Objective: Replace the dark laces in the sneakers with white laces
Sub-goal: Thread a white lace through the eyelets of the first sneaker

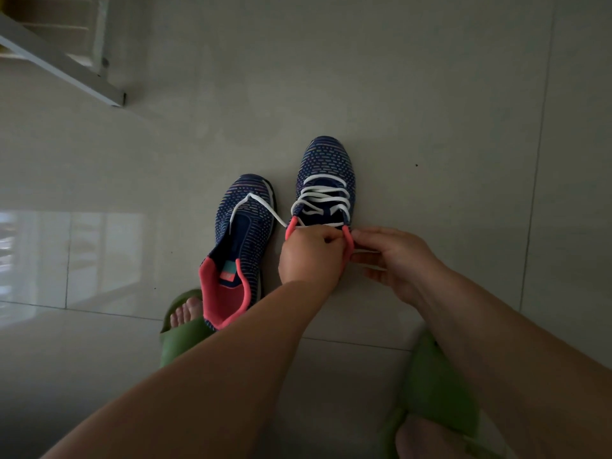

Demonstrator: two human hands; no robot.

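Note:
Two navy knit sneakers with pink collars stand on the tiled floor. The right sneaker (326, 167) carries a white lace (323, 197) crossed through several eyelets. My left hand (309, 256) covers its opening, fingers curled around the lace's left end. My right hand (394, 260) pinches the other lace end beside the pink collar. The left sneaker (238, 246) has no lacing; a strand of the white lace (256, 202) lies draped over its toe. No dark laces are in view.
My feet in green slippers sit close by, one slipper (180, 332) behind the left sneaker, the other slipper (440, 395) at the bottom right. A white metal frame (63, 61) stands at the top left. A bright window reflection lies on the tiles at the left.

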